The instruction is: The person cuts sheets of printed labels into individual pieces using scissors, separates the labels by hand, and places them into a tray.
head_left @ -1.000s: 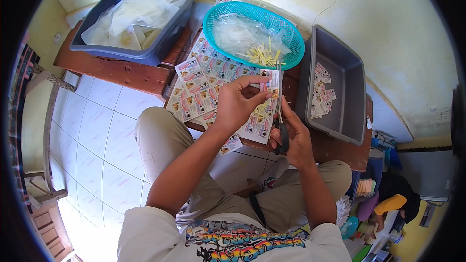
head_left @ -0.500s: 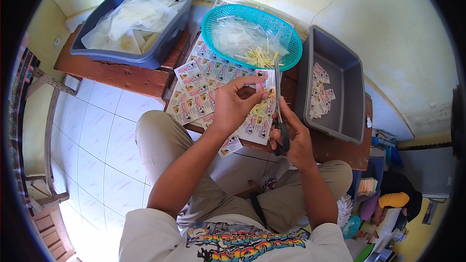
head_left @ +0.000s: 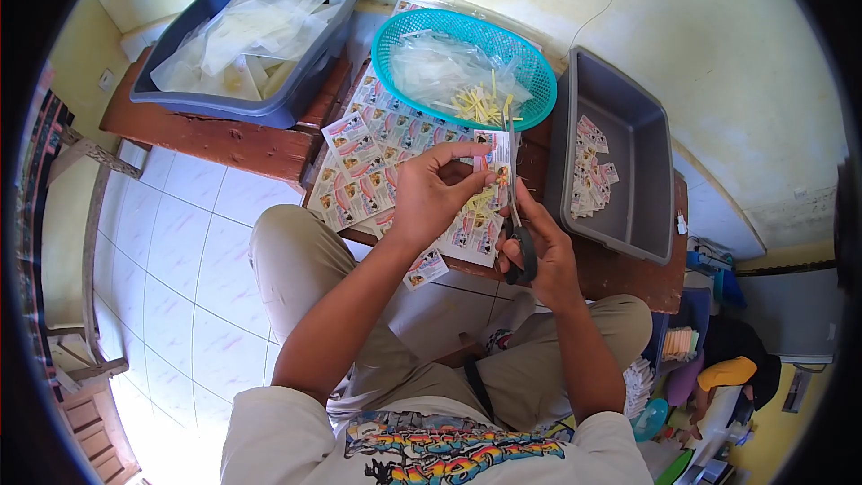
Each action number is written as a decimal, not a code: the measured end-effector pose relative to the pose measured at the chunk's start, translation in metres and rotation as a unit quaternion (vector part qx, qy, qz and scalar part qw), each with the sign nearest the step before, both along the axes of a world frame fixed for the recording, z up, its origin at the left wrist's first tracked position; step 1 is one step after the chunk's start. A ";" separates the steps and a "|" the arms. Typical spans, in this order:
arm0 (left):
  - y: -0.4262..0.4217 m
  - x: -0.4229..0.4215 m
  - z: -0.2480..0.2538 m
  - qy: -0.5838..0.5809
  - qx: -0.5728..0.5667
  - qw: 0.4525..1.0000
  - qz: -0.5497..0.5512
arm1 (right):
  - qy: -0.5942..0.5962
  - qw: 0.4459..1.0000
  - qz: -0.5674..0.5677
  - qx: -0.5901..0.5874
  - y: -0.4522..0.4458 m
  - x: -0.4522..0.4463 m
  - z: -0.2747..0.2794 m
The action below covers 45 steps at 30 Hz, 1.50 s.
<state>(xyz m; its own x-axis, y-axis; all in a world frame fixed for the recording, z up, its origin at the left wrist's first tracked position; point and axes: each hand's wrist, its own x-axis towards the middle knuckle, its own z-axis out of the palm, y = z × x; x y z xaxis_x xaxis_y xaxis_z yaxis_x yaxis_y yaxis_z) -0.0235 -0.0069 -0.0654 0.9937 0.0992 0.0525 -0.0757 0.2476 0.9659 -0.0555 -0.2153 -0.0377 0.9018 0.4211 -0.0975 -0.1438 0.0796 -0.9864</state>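
Observation:
My left hand pinches a strip of printed labels between thumb and fingers. My right hand has its fingers in the black handles of a pair of scissors. The blades point away from me and lie along the right edge of the strip. Below both hands, yellow paper offcuts rest on printed label sheets. More label sheets spread to the left of my left hand.
A turquoise basket holds clear plastic bags and yellow offcuts. To its right, a grey tub contains cut labels. A blue-grey tub of plastic pouches stands on the wooden bench. Another person is at far right.
The scissors have shifted very slightly left against the strip. My left hand stays almost still. The person at far right has moved an arm a little.

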 end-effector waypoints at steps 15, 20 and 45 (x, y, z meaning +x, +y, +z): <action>0.001 -0.001 0.001 -0.004 0.008 1.000 -0.005 | 0.007 1.000 -0.002 0.004 0.004 0.000 0.000; 0.000 -0.001 -0.001 -0.007 0.004 1.000 -0.007 | -0.001 1.000 -0.003 -0.002 0.004 -0.001 -0.003; 0.000 -0.001 -0.003 -0.014 0.004 1.000 -0.001 | 0.002 1.000 -0.023 -0.003 0.006 -0.001 -0.005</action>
